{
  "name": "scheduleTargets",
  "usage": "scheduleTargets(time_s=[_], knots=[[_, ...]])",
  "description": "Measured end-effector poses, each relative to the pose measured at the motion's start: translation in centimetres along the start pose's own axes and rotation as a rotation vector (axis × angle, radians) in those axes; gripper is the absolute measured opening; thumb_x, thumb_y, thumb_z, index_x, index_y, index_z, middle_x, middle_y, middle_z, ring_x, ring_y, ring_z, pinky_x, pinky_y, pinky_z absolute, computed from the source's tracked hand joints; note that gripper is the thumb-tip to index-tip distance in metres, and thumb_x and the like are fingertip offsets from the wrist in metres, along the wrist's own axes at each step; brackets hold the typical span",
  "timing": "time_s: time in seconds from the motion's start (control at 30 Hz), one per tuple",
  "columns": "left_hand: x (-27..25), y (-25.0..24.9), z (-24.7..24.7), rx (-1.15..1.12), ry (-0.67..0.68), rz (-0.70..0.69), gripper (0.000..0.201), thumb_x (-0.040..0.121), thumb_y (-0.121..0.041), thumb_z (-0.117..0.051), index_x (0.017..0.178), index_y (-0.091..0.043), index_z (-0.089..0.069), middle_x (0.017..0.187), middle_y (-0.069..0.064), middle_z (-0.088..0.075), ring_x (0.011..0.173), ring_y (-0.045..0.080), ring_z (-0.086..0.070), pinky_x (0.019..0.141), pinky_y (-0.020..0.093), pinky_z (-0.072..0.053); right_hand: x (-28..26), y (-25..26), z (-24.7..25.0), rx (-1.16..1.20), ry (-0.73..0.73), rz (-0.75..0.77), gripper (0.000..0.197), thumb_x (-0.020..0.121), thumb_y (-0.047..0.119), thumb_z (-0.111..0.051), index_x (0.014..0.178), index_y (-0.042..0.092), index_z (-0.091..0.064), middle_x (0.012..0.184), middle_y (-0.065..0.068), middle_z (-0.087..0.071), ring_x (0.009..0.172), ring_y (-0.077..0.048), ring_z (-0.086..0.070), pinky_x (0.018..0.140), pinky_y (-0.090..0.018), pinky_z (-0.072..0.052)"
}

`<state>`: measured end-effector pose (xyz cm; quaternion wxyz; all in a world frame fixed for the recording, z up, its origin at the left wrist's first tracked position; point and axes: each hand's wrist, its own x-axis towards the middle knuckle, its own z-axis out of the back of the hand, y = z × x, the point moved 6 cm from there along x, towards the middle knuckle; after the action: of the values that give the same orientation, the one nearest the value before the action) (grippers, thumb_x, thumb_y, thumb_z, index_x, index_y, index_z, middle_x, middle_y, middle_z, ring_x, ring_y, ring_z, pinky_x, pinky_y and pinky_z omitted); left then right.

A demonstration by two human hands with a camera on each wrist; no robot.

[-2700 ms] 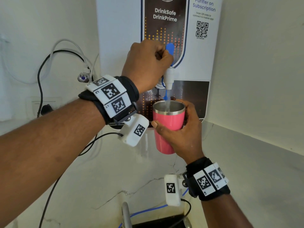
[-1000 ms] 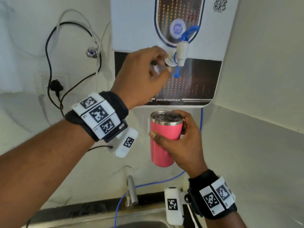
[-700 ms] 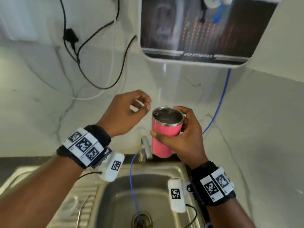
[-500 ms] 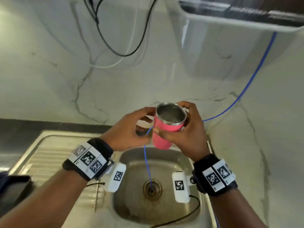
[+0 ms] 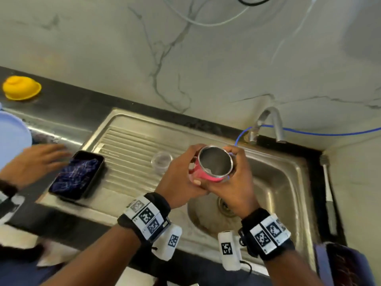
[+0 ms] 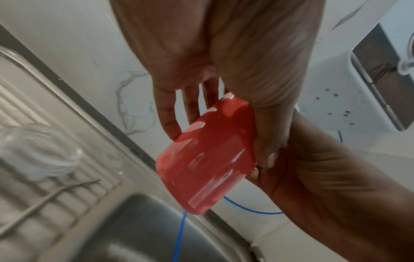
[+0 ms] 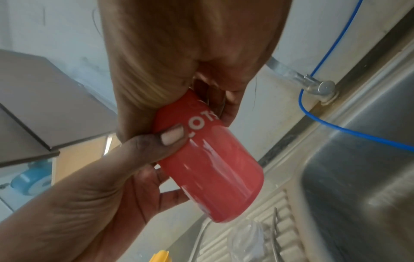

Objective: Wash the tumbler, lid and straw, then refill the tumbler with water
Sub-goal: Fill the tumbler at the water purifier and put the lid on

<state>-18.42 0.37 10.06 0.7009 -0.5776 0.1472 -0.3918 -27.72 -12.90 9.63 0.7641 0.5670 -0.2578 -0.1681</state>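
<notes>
We hold the pink steel-lined tumbler (image 5: pixel 213 166) in both hands above the steel sink (image 5: pixel 288 182), its open mouth tipped toward us. Our left hand (image 5: pixel 179 178) wraps its fingers round the far side of the cup with the thumb pressed on the near wall; from the left wrist view the fingers (image 6: pixel 170 113) lie along the pink body (image 6: pixel 208 156). Our right hand (image 5: pixel 235 182) curls round the other side, thumb and fingers closed on the wall just under the rim, and the right wrist view shows that grip above the white lettering on the tumbler (image 7: pixel 212 168). Inside, the bare metal shows a little water low down; how much we cannot tell.

Just left of our hands, on the ribbed draining board (image 5: pixel 132 157), lies a clear round plastic lid (image 5: pixel 161 161). In the left wrist view a thin metal straw (image 6: pixel 44 200) lies across the ridges near the lid (image 6: pixel 38 150). Further left sits a black tray with a dark blue cloth (image 5: pixel 77 175), and beside it another person's hand (image 5: pixel 35 162), blurred. A yellow bowl-shaped thing (image 5: pixel 21 87) rests upside down on the dark counter (image 5: pixel 61 104). Behind the basin stand a curved metal tap (image 5: pixel 270 124) and a thin blue tube (image 5: pixel 319 133) running along the marble wall.
</notes>
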Motion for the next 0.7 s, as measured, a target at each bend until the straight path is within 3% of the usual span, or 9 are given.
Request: scheduleTargets(time_s=[0.13,0.23,0.3,0.4,0.47,0.53,0.57,0.7], knots=[[-1.5,3.7,2.2,0.039,-0.032,0.082,0.098,0.060,-0.004,-0.098,0.145,-0.016,-0.051,0.127,-0.017,-0.065,0.119,0.005,-0.064,0.092,0.017,-0.052,0.0,-2.2,-3.9,0.027,0.107,-0.040,0.095,0.053,0.028,-0.107,0.131,0.019,-0.053,0.122,0.003,-0.069,0.116,-0.023,-0.069,0.101,-0.050,-0.055],[-2.7,6.0,4.1,0.045,-0.077,0.145,0.095,0.062,-0.011,-0.099,0.144,-0.018,-0.053,0.130,-0.014,-0.064,0.121,0.002,-0.062,0.088,0.014,-0.051,0.4,-3.2,-6.2,0.075,0.240,-0.097,0.092,0.056,0.024,-0.106,0.132,0.021,-0.056,0.128,0.002,-0.070,0.122,-0.022,-0.067,0.106,-0.046,-0.054],[-3.5,7.5,5.5,0.040,-0.116,0.191,0.091,0.063,-0.013,-0.100,0.142,-0.023,-0.055,0.130,-0.011,-0.066,0.121,0.007,-0.063,0.085,0.016,-0.054,0.9,-3.7,-7.2,0.106,0.305,-0.133,0.085,0.061,0.030,-0.104,0.133,0.023,-0.059,0.132,0.002,-0.070,0.126,-0.019,-0.066,0.109,-0.041,-0.052],[-4.6,9.4,7.7,0.051,-0.169,0.234,0.091,0.061,-0.010,-0.101,0.138,-0.028,-0.055,0.129,-0.011,-0.066,0.121,0.013,-0.064,0.087,0.020,-0.056,3.6,-6.3,-8.3,0.120,0.205,-0.207,0.045,0.082,0.041,-0.084,0.121,0.029,-0.065,0.119,-0.001,-0.076,0.114,-0.021,-0.073,0.104,-0.047,-0.056],[-5.3,10.5,8.9,0.068,-0.200,0.253,0.089,0.060,-0.008,-0.100,0.134,-0.030,-0.056,0.125,-0.011,-0.068,0.117,0.014,-0.066,0.086,0.021,-0.057,6.0,-8.5,-9.3,-0.029,0.171,-0.178,0.025,0.092,0.032,-0.077,0.114,0.026,-0.066,0.107,0.002,-0.076,0.100,-0.014,-0.074,0.096,-0.048,-0.058],[-5.7,11.4,9.8,0.087,-0.215,0.275,0.087,0.059,-0.006,-0.100,0.131,-0.030,-0.057,0.122,-0.010,-0.069,0.115,0.016,-0.066,0.085,0.026,-0.059,8.5,-9.5,-11.1,-0.211,0.267,-0.123,0.033,0.090,0.014,-0.080,0.119,0.022,-0.065,0.111,0.005,-0.072,0.096,-0.004,-0.070,0.089,-0.037,-0.057],[-5.8,11.8,10.1,0.096,-0.218,0.287,0.087,0.059,-0.006,-0.101,0.130,-0.030,-0.057,0.122,-0.010,-0.069,0.115,0.015,-0.066,0.086,0.029,-0.060,9.5,-10.0,-12.3,-0.321,0.353,-0.094,0.045,0.086,0.013,-0.083,0.125,0.022,-0.064,0.120,0.004,-0.069,0.102,-0.007,-0.068,0.091,-0.035,-0.055],[-6.3,12.9,10.7,0.120,-0.243,0.320,0.088,0.057,-0.009,-0.102,0.130,-0.029,-0.057,0.119,-0.013,-0.069,0.112,0.011,-0.066,0.086,0.027,-0.058,11.7,-13.2,-17.7,-0.727,0.774,0.010,0.103,0.071,0.033,-0.096,0.157,0.034,-0.039,0.161,-0.003,-0.043,0.146,-0.028,-0.044,0.119,-0.045,-0.041]])
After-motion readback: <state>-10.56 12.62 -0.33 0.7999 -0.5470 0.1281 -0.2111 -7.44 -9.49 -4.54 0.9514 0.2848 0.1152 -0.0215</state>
